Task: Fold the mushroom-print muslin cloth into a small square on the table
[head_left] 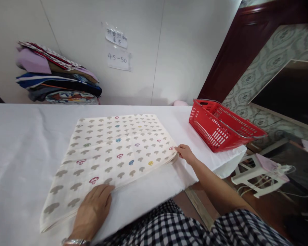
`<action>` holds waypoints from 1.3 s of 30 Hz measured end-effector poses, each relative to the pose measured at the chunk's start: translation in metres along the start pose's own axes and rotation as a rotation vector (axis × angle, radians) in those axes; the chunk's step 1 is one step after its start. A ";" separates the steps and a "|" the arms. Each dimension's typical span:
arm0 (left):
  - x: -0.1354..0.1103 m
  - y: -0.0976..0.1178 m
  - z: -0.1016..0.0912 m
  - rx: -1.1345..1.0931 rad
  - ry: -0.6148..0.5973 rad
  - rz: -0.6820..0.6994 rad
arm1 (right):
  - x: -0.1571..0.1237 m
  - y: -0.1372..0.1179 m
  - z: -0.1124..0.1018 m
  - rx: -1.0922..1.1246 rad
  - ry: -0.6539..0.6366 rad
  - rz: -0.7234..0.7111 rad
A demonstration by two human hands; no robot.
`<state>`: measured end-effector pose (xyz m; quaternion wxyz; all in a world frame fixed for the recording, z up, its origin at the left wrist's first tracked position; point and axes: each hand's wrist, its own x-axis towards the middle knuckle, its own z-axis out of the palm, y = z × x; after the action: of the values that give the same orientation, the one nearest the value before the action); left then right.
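- From where I stand, a cream cloth (127, 150) printed with mushrooms lies folded in layers on the white-covered desk (149, 196), out in the middle and drawn towards the near edge
- The right hand (184, 153) is clamped on the cloth's near right corner, pinching it between thumb and fingers
- The left hand (93, 206) rests palm down over the cloth's near edge, fingers close together (whether the thumb grips underneath, I cannot tell)
- The step in hand looks to me like evening up the layers along that near edge
- I'd judge the next move calls for a light, level pull between the two hands, so the layers lie flush without creasing
- The long axis seems to run from left to right, with the near edge slanting: its right end sits farther from the person than its left
- The printed caps point to the desk's far edge, stems towards the person
- A red basket (207, 131) stands by the desk's right edge; a pile of folded fabrics (59, 78) sits at the far edge, to the left
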<state>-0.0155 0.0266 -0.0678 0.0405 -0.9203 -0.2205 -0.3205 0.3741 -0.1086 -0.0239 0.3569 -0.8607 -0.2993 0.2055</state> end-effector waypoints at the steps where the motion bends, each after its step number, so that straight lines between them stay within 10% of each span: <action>1: 0.000 0.000 0.000 0.003 0.003 0.001 | 0.000 0.001 0.000 -0.005 -0.010 0.007; 23: -0.003 -0.001 0.005 -0.019 0.011 -0.015 | -0.002 0.010 0.005 -0.352 0.020 0.070; 39: 0.000 0.001 0.001 -0.024 0.002 -0.039 | -0.003 0.001 -0.002 -0.146 -0.082 0.110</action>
<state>-0.0147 0.0254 -0.0686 0.0236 -0.9160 -0.2345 -0.3247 0.3728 -0.1119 -0.0229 0.2690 -0.8905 -0.2800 0.2373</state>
